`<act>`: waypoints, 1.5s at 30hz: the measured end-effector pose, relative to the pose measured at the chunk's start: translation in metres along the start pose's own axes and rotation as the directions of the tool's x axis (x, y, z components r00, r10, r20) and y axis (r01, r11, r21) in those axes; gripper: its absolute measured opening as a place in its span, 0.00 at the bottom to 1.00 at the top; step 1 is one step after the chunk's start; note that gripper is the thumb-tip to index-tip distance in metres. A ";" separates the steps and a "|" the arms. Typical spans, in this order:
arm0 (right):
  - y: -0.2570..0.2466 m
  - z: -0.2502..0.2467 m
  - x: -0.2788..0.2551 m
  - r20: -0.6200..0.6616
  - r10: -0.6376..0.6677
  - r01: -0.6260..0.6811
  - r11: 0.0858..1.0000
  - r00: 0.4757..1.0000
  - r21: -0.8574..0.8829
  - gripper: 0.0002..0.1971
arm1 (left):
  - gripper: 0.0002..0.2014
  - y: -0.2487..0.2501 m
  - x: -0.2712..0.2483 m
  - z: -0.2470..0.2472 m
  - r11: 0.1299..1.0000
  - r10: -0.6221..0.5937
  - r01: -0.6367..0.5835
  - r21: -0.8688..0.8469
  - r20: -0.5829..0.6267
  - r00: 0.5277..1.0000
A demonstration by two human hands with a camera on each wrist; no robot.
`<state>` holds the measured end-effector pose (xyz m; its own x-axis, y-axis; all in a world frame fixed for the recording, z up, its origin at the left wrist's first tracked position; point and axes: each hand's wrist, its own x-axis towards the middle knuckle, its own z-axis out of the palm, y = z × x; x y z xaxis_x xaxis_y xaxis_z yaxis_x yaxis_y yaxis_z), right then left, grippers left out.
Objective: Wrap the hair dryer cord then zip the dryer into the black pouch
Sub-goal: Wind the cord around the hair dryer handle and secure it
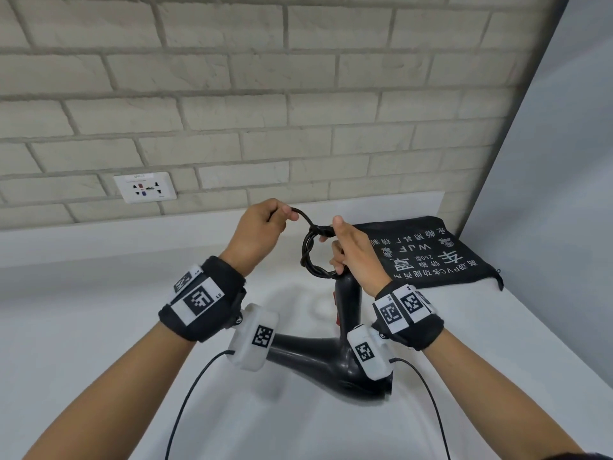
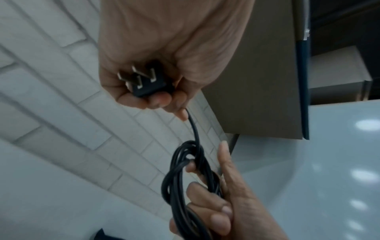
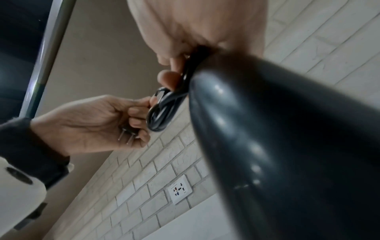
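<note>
A black hair dryer (image 1: 331,366) hangs above the white counter, handle up, its body close and blurred as the hair dryer (image 3: 287,146) in the right wrist view. Its black cord (image 1: 310,250) is coiled into a small bundle at the handle's top. My right hand (image 1: 348,254) grips the coil, and the cord (image 2: 185,186) runs through its fingers. My left hand (image 1: 262,227) holds the plug (image 2: 147,82) in its curled fingers and pinches the cord's end, which crosses over the coil. The black pouch (image 1: 441,257) with white lettering lies flat on the counter to the right.
A brick wall (image 1: 232,111) runs behind the white counter (image 1: 99,310), with a white socket plate (image 1: 145,187) low on the left. A pale side panel (image 1: 564,161) closes the right side. Thin black camera cables (image 1: 192,393) hang from both wrists.
</note>
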<state>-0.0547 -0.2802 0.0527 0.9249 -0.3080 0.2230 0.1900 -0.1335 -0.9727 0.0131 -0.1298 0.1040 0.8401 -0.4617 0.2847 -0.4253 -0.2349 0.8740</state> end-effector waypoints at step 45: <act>-0.001 -0.004 0.016 -0.070 -0.021 0.012 0.991 0.997 -0.134 0.20 | 0.04 -0.023 0.015 0.035 0.801 -0.255 0.253 -0.543 0.072 0.964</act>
<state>-0.0415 -0.2883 0.0574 0.8951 -0.3707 0.2477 0.1552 -0.2617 -0.9526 0.0233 -0.1607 0.0749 0.8942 -0.4470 0.0230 0.0543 0.1594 0.9857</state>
